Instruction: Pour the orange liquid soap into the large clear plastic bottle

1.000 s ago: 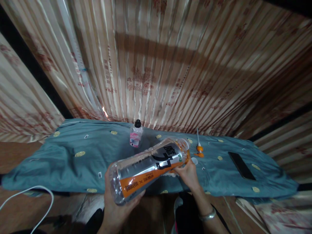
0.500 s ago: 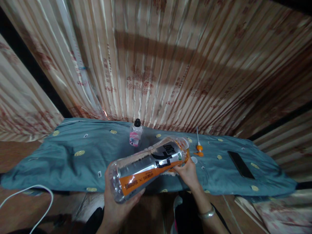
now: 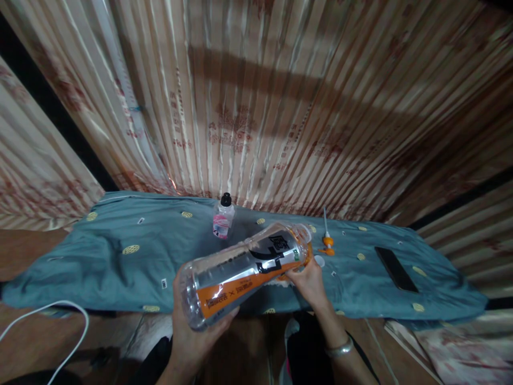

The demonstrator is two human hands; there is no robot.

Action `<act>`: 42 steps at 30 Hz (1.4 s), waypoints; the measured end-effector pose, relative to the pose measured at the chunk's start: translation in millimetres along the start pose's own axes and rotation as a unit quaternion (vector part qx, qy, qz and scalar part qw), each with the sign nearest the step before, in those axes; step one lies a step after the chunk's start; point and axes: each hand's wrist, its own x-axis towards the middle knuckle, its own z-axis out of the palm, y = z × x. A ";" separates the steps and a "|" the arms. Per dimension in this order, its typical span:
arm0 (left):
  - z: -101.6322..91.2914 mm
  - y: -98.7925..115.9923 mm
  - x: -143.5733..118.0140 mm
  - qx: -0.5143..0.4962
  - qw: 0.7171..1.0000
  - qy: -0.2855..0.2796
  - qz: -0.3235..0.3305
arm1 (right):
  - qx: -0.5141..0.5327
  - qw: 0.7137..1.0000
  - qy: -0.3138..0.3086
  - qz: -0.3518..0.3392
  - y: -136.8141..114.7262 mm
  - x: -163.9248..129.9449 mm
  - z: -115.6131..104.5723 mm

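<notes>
A large clear plastic bottle (image 3: pixel 236 278) with an orange, silver and black label is tilted, its base at the lower left and its neck at the upper right. My left hand (image 3: pixel 192 337) is closed around the base end. Close by the neck, my right hand (image 3: pixel 310 280) is closed on an orange container (image 3: pixel 308 255), mostly hidden behind the clear bottle. Whether the two mouths touch cannot be seen. An orange pump head (image 3: pixel 328 243) with a pale tube lies beyond my right hand, with a small white round piece (image 3: pixel 319 261) nearer to it.
A small clear bottle (image 3: pixel 223 220) with a black cap and pink label stands toward the back of the teal cloth-covered surface (image 3: pixel 132 272). A dark phone (image 3: pixel 396 269) lies at the right. Pleated curtain (image 3: pixel 256 107) hangs behind. A white cable (image 3: pixel 86 323) loops at the lower left.
Almost nothing differs. Both hands and the clear bottle keep nearly the same pose, with only a slight shift of the view.
</notes>
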 end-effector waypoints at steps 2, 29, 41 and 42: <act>-0.1 0.8 -0.2 0.006 1.000 -0.003 0.001 | 0.001 1.000 0.003 0.002 -0.5 0.1 -0.2; -0.5 3.8 -2.1 0.006 1.000 -0.010 -0.018 | 0.005 1.000 0.012 0.010 -9.0 -0.3 -0.7; -2.5 -7.4 -2.5 -0.009 0.999 0.011 -0.037 | 0.013 1.000 0.013 0.009 -9.6 -0.9 0.1; -2.8 -7.6 -2.3 -0.001 1.000 0.011 -0.028 | 0.017 1.000 0.013 0.009 -9.1 -0.8 0.3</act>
